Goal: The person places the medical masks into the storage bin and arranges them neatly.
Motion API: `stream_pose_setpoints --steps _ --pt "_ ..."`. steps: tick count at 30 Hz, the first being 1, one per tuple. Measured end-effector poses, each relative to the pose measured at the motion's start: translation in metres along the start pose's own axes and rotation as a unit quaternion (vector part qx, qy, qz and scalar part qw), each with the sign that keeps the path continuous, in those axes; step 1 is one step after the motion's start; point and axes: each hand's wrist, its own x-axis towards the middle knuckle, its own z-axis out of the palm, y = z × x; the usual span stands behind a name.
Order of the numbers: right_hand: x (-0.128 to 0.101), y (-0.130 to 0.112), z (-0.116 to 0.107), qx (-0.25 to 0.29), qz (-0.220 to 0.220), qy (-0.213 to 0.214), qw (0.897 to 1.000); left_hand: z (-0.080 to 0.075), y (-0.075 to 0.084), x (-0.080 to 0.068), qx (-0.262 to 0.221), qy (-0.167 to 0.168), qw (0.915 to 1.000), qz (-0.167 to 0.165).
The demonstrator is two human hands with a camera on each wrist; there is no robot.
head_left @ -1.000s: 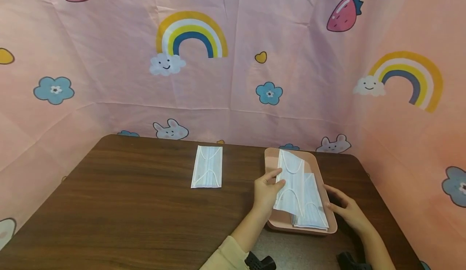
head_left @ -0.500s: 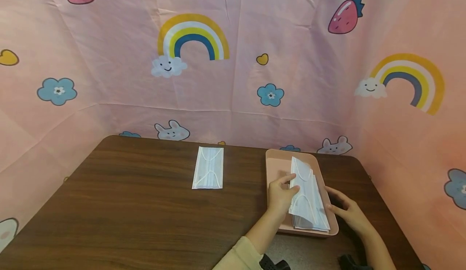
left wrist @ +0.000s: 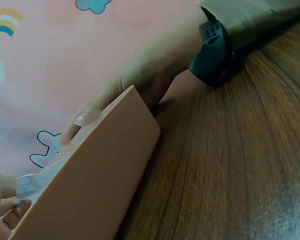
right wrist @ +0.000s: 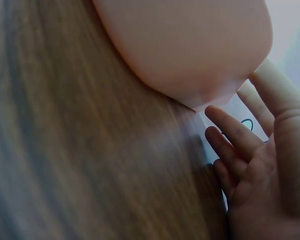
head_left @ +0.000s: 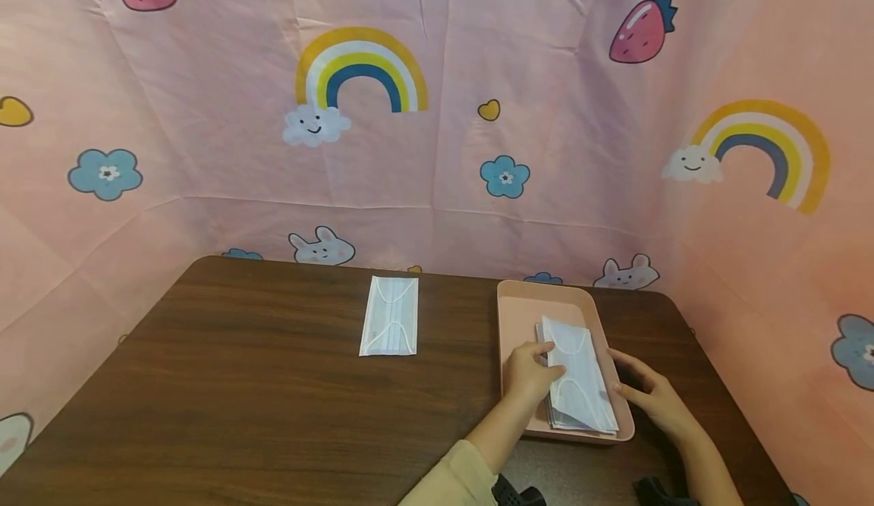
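Note:
A stack of white face masks [head_left: 586,407] lies in a pink tray [head_left: 546,289] at the right of a brown table. My left hand [head_left: 549,362] pinches the left edge of the top mask [head_left: 576,366], which lies almost flat on the stack. In the left wrist view my left hand [left wrist: 7,210] shows at the bottom left with a bit of mask [left wrist: 29,184] above the tray wall [left wrist: 95,180]. My right hand [head_left: 617,373] rests with straight fingers against the tray's right rim. The right wrist view shows the right hand [right wrist: 240,150] beside the tray [right wrist: 190,45].
A single face mask [head_left: 389,326] lies flat on the table [head_left: 239,385] left of the tray. A pink cloth with rainbows and strawberries [head_left: 437,111] closes off the back and both sides. The table's back edge runs just behind the tray.
My left hand has brought the top mask down from a raised, tilted position and to the right, onto the stack in the tray. The right hand has stayed at the tray's rim.

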Motion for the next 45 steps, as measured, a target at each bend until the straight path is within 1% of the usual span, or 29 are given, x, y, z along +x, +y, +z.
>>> stream_pose_setpoints --steps 2,4,6,8,12,13,17,18,21,23,26,28,30,32,35,37,38,39,42,45 --pt "0.000 0.000 0.000 -0.002 0.002 0.001 1.000 -0.001 0.000 0.000 0.036 -0.005 0.9992 0.015" --pt "0.001 0.001 0.001 -0.001 0.004 0.000 1.000 -0.002 -0.001 -0.001 0.063 -0.018 0.9975 0.027" --pt "0.001 0.000 0.001 -0.001 0.007 0.002 1.000 -0.002 -0.002 -0.002 0.084 -0.034 0.9952 0.038" --pt "0.001 0.000 0.002 -0.001 0.008 0.002 1.000 -0.003 -0.003 -0.003 0.115 -0.048 0.9909 0.051" --pt "0.002 -0.002 0.002 -0.009 0.015 0.004 1.000 -0.004 -0.003 -0.004 0.178 -0.060 0.9780 0.092" --pt "0.002 -0.002 0.001 -0.012 0.016 0.004 1.000 -0.005 -0.003 -0.005 0.195 -0.060 0.9734 0.104" --pt "0.002 -0.002 0.001 -0.021 0.016 0.006 1.000 -0.006 -0.002 -0.006 0.246 -0.065 0.9582 0.131" --pt "0.002 -0.002 0.001 -0.021 0.015 0.006 1.000 -0.006 -0.002 -0.006 0.261 -0.065 0.9533 0.137" --pt "0.002 -0.003 0.001 -0.022 0.012 0.005 1.000 -0.007 -0.002 -0.006 0.298 -0.073 0.9407 0.145" --pt "0.002 -0.003 0.000 -0.016 0.009 0.005 1.000 -0.007 -0.003 -0.005 0.314 -0.079 0.9346 0.147" --pt "0.001 -0.003 0.000 -0.008 0.009 0.005 1.000 -0.007 -0.005 -0.004 0.327 -0.085 0.9294 0.149" --pt "0.000 -0.002 0.000 -0.004 0.010 0.005 1.000 -0.007 -0.005 -0.004 0.328 -0.083 0.9283 0.154" --pt "-0.002 -0.002 0.001 -0.004 0.014 0.004 1.000 -0.007 -0.006 -0.005 0.322 -0.078 0.9299 0.159" --pt "-0.004 -0.001 0.002 -0.003 0.016 0.000 1.000 -0.008 -0.006 -0.007 0.307 -0.071 0.9355 0.160" --pt "-0.007 -0.001 0.003 0.001 0.015 -0.006 1.000 -0.010 -0.005 -0.011 0.260 -0.065 0.9487 0.168" --pt "-0.007 -0.002 0.003 0.008 0.011 -0.008 1.000 -0.013 -0.002 -0.012 0.226 -0.068 0.9555 0.177" --pt "-0.006 -0.002 0.003 0.014 0.008 -0.008 1.000 -0.014 0.001 -0.013 0.211 -0.072 0.9572 0.184" --pt "-0.006 -0.003 0.003 0.017 0.005 -0.007 1.000 -0.016 0.003 -0.013 0.199 -0.077 0.9581 0.191" --pt "-0.003 -0.004 0.002 0.021 -0.002 -0.001 1.000 -0.025 0.010 -0.013 0.185 -0.088 0.9552 0.213" --pt "-0.001 -0.005 0.000 0.012 -0.007 -0.002 1.000 -0.037 0.013 -0.015 0.171 -0.087 0.9526 0.236"
